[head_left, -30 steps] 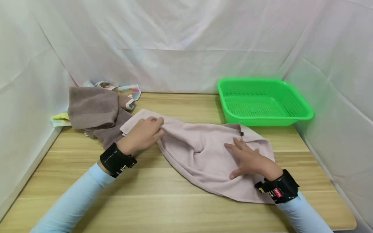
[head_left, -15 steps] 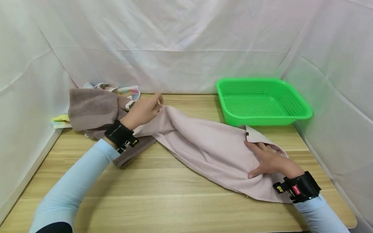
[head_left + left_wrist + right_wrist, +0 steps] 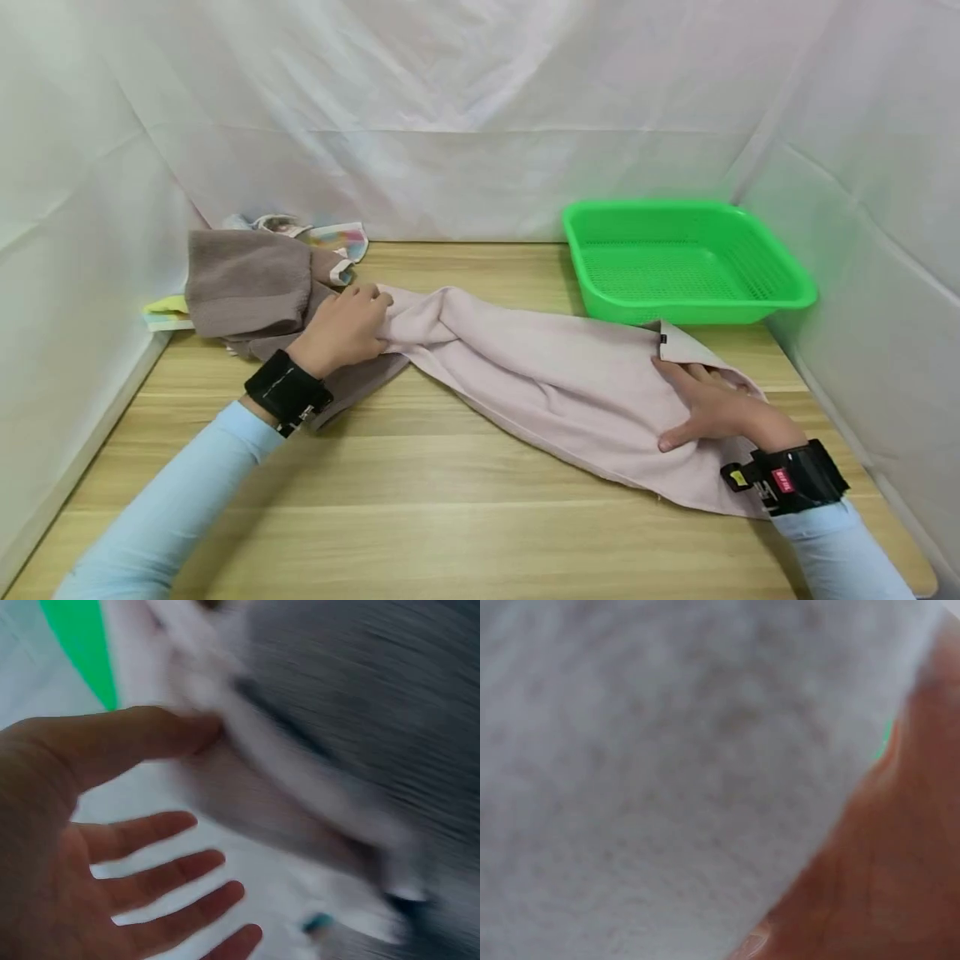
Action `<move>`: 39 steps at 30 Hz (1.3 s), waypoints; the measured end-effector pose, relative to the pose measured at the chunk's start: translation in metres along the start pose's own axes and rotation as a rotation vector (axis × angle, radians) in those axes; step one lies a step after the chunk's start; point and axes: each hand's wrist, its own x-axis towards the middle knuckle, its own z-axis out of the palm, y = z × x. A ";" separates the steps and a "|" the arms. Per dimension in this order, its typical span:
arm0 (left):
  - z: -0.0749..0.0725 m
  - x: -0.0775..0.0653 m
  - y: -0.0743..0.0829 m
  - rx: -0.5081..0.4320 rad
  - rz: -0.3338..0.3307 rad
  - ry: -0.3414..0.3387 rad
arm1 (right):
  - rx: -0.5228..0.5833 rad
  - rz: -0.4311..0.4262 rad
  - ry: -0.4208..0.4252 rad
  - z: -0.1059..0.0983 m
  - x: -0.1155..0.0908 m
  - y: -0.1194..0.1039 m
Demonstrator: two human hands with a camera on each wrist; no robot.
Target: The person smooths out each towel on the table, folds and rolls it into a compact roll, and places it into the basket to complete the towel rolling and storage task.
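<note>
Pale pink fabric makes up the long cloth (image 3: 555,350) on the desk (image 3: 450,550), slanting from the far-left part of the top toward the near-right corner. That long axis between the two hands seems to be the relation that any move turns on: the left hand (image 3: 347,327) is at the narrower, gathered end and the right hand (image 3: 708,406) near the wide end, so neither is clearly nearer. Most of the cloth lies to the right of the left hand and to the left of the right.

In the left wrist view the left hand's fingers are straight and spread, holding nothing between them; its thumb appears to meet a pale fold, though blur hides the exact contact. The right hand rests on the cloth, thumb apart from the forefinger, beside a turned-back flap with a small black tag (image 3: 663,339). Its other fingertips are partly hidden, and I cannot tell whether they grasp anything.

Brown-grey towel (image 3: 247,275) is heaped toward the desk's left edge, a strip reaching out beneath or just beside the pink end. Patterned cloths (image 3: 341,237) lie behind it, near the far edge. At the far-right corner stands a green basket (image 3: 682,311), just beyond the cloth.
</note>
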 end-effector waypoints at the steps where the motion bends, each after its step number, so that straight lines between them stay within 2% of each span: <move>1: 0.005 0.001 -0.008 -0.009 0.010 -0.007 | -0.006 0.001 0.001 0.000 -0.001 0.001; 3: 0.012 0.003 -0.021 -0.048 0.034 -0.006 | -0.005 -0.003 0.004 0.001 -0.002 0.003; 6: 0.011 0.003 -0.035 -0.193 0.060 0.032 | -0.002 -0.011 0.009 0.001 -0.002 0.002; 8: 0.001 0.003 -0.039 -0.313 0.049 0.082 | -0.003 -0.014 0.009 0.002 -0.002 0.002; 11: -0.024 0.006 -0.042 -0.513 0.020 0.185 | 0.005 -0.021 0.004 0.002 -0.002 0.002; 13: -0.044 0.008 -0.042 -0.619 -0.022 0.258 | 0.015 -0.031 0.003 0.003 -0.002 0.002; 14: -0.054 0.011 -0.042 -0.632 -0.040 0.298 | 0.020 -0.036 0.005 0.003 -0.002 0.003; 16: -0.069 0.017 -0.043 -0.592 -0.078 0.377 | 0.028 -0.044 0.011 0.003 -0.002 0.005; 18: -0.076 0.025 -0.045 -0.476 -0.120 0.425 | 0.054 -0.049 0.022 0.003 -0.001 0.008; 20: -0.075 0.033 -0.047 -0.345 -0.145 0.448 | 0.098 -0.051 0.039 0.004 0.000 0.012; 21: -0.072 0.036 -0.047 -0.311 -0.157 0.441 | 0.128 -0.050 0.049 0.004 0.000 0.013; 24: -0.055 0.038 -0.042 -0.282 -0.185 0.347 | 0.217 -0.052 0.074 0.004 0.002 0.018; 26: -0.041 0.031 -0.036 -0.283 -0.235 0.275 | 0.252 -0.060 0.079 0.002 0.002 0.019; 30: -0.019 0.009 -0.032 -0.251 -0.351 0.057 | 0.269 -0.068 0.056 0.000 0.003 0.020; 32: -0.009 -0.001 -0.035 -0.251 -0.348 -0.065 | 0.233 -0.054 0.046 0.001 0.003 0.020; 34: 0.001 -0.005 -0.040 -0.310 -0.308 -0.141 | 0.183 -0.034 0.038 0.002 0.002 0.019; 36: 0.009 -0.008 -0.044 -0.401 -0.258 -0.164 | 0.138 -0.026 0.040 0.002 0.002 0.019; 39: 0.014 -0.011 -0.048 -0.607 -0.205 -0.095 | 0.130 -0.004 0.045 0.003 0.001 0.018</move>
